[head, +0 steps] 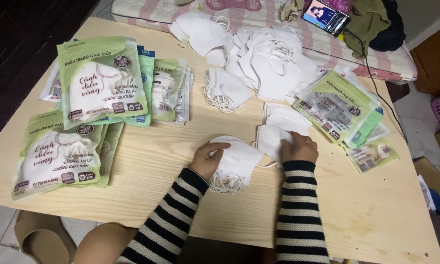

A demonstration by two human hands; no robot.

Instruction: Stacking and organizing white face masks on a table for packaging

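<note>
Left hand [208, 159] gripping white mask stack [235, 164], right hand [298, 146] seemingly pressing flat masks [273, 137], filled packets [103, 80] beside

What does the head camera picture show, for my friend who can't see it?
Two hands in striped sleeves work on a wooden table: the left hand holds a stack of white face masks, the right hand presses on another white mask. Filled green packets lie left, loose masks behind.

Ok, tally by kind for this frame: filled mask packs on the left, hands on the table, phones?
Filled mask packs, left side, fronts readable: 2 (upper pack, lower pack); more lie partly hidden beneath, not countable.
Hands: 2 (left hand on a white mask stack, right hand on another mask).
Phones: 1 (phone).
Total: 5.
</note>
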